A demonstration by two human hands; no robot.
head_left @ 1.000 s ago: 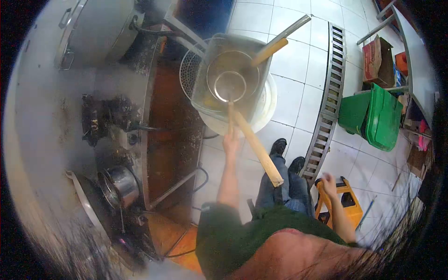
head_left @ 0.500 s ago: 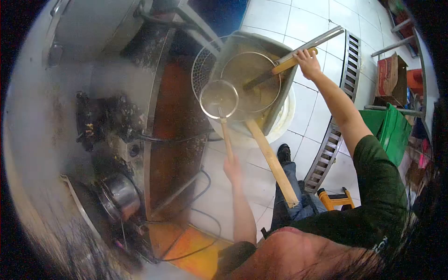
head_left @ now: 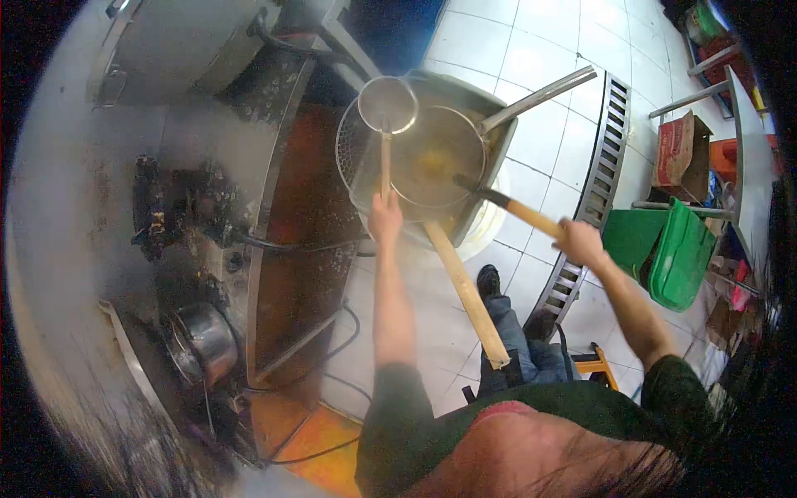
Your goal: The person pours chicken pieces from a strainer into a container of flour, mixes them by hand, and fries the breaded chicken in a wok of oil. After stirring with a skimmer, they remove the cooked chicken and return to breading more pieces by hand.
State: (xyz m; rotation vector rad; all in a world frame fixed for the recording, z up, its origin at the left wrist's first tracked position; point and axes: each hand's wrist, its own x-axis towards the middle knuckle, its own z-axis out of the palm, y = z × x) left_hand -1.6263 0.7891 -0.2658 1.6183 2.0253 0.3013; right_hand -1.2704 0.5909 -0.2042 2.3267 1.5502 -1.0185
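While my left hand grips the small strainer by its handle — near the tub's edge — my right hand is closed round a wood-handled tool, dark end over the large strainer.

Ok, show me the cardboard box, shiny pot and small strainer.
Cardboard box (head_left: 672,152): head view, printed red side.
Shiny pot (head_left: 214,336): head view, outer wall.
Small strainer (head_left: 387,103): head view, middle of mesh.

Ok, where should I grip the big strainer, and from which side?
Take the big strainer by its long wooden handle, near the free end, coming from the body side. It slants out past the tub toward the person, so fingers could likely wrap around it.
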